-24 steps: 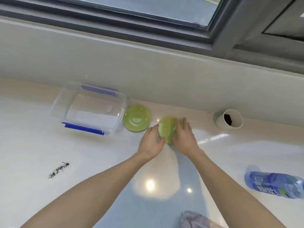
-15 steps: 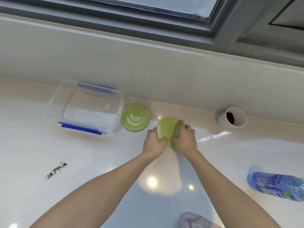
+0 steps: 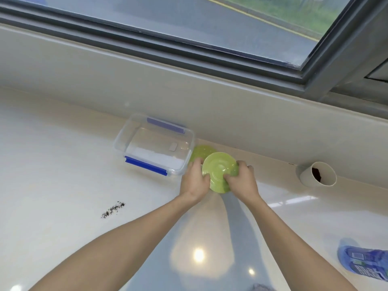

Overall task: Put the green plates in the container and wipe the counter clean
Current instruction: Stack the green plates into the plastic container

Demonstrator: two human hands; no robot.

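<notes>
Two hands share one green plate [image 3: 219,170], tilted up off the tabletop [image 3: 63,185] with its underside toward the camera: the left hand [image 3: 194,181] has its fingers [image 3: 204,177] clamped on the lower left rim, and the right hand [image 3: 241,181] has its fingers [image 3: 227,177] pressed onto the lower right part. A second green plate [image 3: 200,151] lies flat behind it, just beside the right wall of the clear container [image 3: 155,148], which sits open and looks empty near the back wall. Judging from this, the step in hand is carrying the first plate over to the container, with the second plate and all the wiping still to do. The main risk is the grip itself: a smooth, steeply tilted plate held only at its lower edge could slip out and fall onto the plate below or knock the container's rim. Swinging left, the held plate could also catch the container's near corner or its blue latch [image 3: 146,165]. Dark crumbs [image 3: 113,209] lie well apart to the left on the tabletop, and a forearm dragging across could scatter them. A cup [image 3: 317,174] lying on its side with dark grounds inside, to the right, could spill more if nudged.
</notes>
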